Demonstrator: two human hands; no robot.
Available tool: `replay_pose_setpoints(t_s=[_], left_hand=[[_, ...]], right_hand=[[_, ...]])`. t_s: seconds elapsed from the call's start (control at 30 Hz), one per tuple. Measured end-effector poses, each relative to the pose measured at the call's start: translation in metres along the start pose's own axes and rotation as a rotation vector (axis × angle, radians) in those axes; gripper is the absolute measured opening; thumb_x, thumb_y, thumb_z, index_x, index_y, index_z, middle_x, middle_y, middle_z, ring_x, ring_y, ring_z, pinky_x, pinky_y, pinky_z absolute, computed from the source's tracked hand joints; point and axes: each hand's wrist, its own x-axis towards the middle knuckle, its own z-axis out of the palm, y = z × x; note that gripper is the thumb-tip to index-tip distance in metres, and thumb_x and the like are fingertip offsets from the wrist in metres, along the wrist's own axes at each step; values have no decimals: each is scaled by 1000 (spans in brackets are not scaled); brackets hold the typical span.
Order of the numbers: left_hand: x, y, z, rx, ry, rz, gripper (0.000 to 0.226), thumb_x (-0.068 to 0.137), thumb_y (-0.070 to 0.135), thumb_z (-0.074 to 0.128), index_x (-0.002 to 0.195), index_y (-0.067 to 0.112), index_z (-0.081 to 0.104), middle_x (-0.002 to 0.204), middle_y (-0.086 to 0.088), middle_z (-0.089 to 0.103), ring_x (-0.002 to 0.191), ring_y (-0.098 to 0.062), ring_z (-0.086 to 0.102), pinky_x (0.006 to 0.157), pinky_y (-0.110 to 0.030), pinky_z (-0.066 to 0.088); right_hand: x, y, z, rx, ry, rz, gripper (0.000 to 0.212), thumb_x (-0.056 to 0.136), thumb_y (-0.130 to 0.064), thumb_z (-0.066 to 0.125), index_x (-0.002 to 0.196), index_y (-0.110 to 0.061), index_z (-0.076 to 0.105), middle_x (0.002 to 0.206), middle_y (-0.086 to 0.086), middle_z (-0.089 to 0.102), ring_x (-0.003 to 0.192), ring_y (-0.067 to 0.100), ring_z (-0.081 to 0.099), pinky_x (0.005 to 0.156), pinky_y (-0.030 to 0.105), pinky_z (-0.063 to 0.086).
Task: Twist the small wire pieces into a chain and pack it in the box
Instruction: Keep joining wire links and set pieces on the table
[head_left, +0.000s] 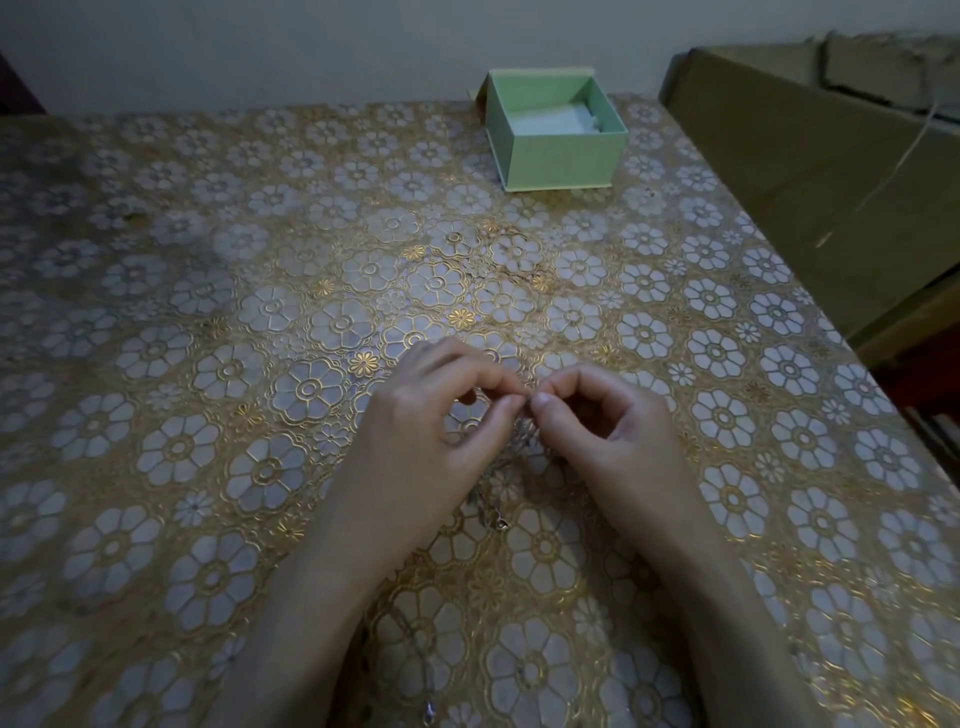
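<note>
You're pinching a tiny wire piece (529, 402) between both thumbs and forefingers, left hand (436, 415) and right hand (608, 421) meeting mid-frame, thin silvery chain (493, 499) dangling toward you onto the embossed floral tablecloth (208, 364); the mint card box (556, 132) is sitting open, top centre, well beyond your fingertips

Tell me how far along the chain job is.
Done: some chain already hangs linked below the fingers, down onto the table. In hand: the left hand and right hand pinch its top end together, apparently twisting on another piece. Left: packing; the green box sits open at the far edge, with no chain visible inside.
</note>
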Motion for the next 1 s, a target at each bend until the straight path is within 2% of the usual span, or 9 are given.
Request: replay_pose_setpoints(t_s=[0.17, 0.3, 0.5, 0.57, 0.63, 0.73, 0.83, 0.9, 1.0], left_hand=[[0, -1, 0, 8, -1, 10, 11, 79, 27, 54, 80, 22, 64, 79, 10, 59, 78, -8, 52, 71, -7, 33], [0, 0, 0, -84, 19, -35, 8, 77, 28, 54, 78, 24, 61, 77, 11, 59, 76, -6, 53, 69, -8, 34], [0, 5, -2, -154, 75, -102, 7, 79, 22, 62, 75, 28, 61, 75, 12, 60, 67, 3, 49, 59, -9, 36], [0, 6, -2, -176, 65, -140, 11, 79, 21, 61, 74, 31, 61, 76, 13, 61, 64, 0, 49, 56, -14, 37], [0, 7, -2, -207, 55, -186, 9, 78, 23, 61, 73, 31, 61, 77, 15, 62, 60, -4, 49, 53, -17, 37], [0, 5, -2, -287, 59, -239, 10, 74, 37, 61, 73, 28, 62, 80, 10, 66, 61, -28, 52, 51, -28, 40], [0, 7, -2, -324, 56, -255, 15, 74, 37, 60, 77, 23, 64, 82, 4, 70, 67, -36, 55, 56, -41, 46], [1, 9, -2, -337, 63, -274, 10, 77, 29, 60, 79, 20, 64, 80, 5, 71, 63, -35, 54, 54, -42, 45], [1, 9, -2, -367, 88, -287, 7, 78, 26, 59, 79, 20, 63, 79, 6, 71, 73, -43, 56, 61, -46, 46]], right_hand=[[0, -1, 0, -18, -15, -11, 14, 77, -21, 58, 66, -12, 58, 61, -10, 53, 57, 0, 45, 54, 13, 36], [0, -2, 0, -15, -28, -2, 15, 78, -22, 58, 68, -11, 59, 61, -10, 52, 58, 1, 45, 54, 14, 37], [0, -2, -3, -29, 21, 15, 18, 87, -8, 62, 69, -9, 59, 57, -10, 54, 54, 2, 46, 52, 14, 37], [1, -1, -1, -33, 55, 8, 18, 87, -7, 61, 70, -12, 61, 59, -11, 55, 55, 2, 48, 53, 14, 38], [1, -1, 0, -49, 109, -14, 13, 83, -15, 61, 70, -19, 62, 62, -12, 58, 56, 2, 50, 54, 15, 41], [2, -1, 1, -45, 152, -36, 9, 78, -21, 56, 71, -22, 62, 66, -12, 60, 58, 2, 52, 55, 16, 43], [1, -3, 1, -16, 112, -28, 8, 82, -14, 64, 76, -20, 62, 70, -8, 62, 61, 4, 54, 55, 18, 43], [0, -3, 2, 3, 61, -7, 12, 85, -7, 65, 84, -18, 61, 77, -6, 65, 65, 8, 58, 58, 22, 48], [-1, -1, 4, -65, 8, -22, 14, 82, -17, 64, 94, -22, 60, 87, -5, 68, 75, 13, 63, 67, 29, 53]])
